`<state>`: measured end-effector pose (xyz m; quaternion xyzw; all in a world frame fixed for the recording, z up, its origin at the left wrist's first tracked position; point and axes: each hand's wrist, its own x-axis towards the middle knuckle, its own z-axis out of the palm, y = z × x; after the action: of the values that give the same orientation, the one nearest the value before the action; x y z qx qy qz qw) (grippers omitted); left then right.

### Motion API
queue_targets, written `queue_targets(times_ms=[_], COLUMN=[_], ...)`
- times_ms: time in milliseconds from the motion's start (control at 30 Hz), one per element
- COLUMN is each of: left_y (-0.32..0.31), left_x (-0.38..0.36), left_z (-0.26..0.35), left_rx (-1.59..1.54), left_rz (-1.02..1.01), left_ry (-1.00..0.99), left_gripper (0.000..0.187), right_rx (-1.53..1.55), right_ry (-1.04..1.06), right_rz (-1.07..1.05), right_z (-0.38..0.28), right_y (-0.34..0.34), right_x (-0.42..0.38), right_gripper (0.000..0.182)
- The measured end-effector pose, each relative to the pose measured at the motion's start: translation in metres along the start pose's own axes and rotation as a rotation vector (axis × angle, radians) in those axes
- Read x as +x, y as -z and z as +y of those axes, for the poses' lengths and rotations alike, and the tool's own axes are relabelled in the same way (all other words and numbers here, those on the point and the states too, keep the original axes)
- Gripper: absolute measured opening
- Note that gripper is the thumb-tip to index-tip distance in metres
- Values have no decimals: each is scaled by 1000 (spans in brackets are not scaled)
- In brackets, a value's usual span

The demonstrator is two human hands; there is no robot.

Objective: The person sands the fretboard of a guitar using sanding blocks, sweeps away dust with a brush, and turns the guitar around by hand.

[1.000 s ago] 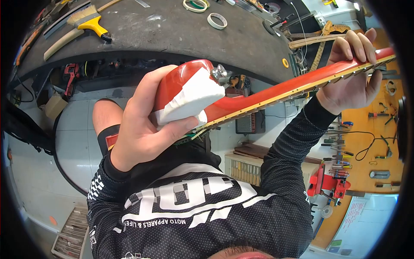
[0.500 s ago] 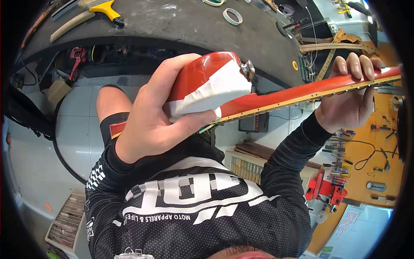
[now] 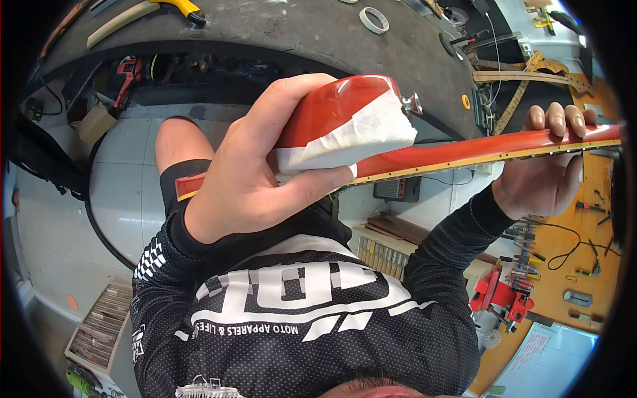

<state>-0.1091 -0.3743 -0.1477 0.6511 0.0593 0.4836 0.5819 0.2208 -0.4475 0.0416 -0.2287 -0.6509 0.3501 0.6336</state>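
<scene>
A glossy red electric guitar (image 3: 431,154) is held edge-on across my front, its neck reaching to the right edge. White masking tape (image 3: 361,138) covers the side of its body horn, and a metal strap button (image 3: 413,103) sticks out at the horn's tip. My left hand (image 3: 245,166) is wrapped round the horn, thumb along the taped lower edge and fingers hidden behind. Farther out, my right hand (image 3: 541,182) grips the neck, fingertips over its red back and palm below the pale fretboard edge. Another bit of the red body shows left of my left wrist.
A dark workbench (image 3: 265,30) spans the top, carrying a tape roll (image 3: 374,20) and a yellow-handled tool (image 3: 186,9). A red vise (image 3: 497,295) and hanging tools are at the right. Lower left stands a box of sheets (image 3: 99,325). A red power tool (image 3: 126,79) sits under the bench.
The guitar and my left hand have shifted slightly right in the view. The background has shifted too, with the bench higher. Both hands keep their grip.
</scene>
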Motion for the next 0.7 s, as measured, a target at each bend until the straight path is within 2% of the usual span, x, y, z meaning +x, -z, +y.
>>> queue_targets(times_ms=[133,367,567,700], left_y=[1,1,0,-9], left_x=[-2,-3,-5,-3], left_z=[-2,-2,0,-1], left_rx=[10,49,-2,-73], left_rz=[-13,-5,6,131], left_ry=[-22,-39,10,18], left_gripper=[89,89,89,77], right_rx=[158,142,172,169], right_ry=[-37,40,26,57], right_rz=[-40,62,40,18], right_z=[-11,-24,-18,-9], right_y=[13,14,17,18], right_x=[2,6,2,-2], right_gripper=[56,46,50,57])
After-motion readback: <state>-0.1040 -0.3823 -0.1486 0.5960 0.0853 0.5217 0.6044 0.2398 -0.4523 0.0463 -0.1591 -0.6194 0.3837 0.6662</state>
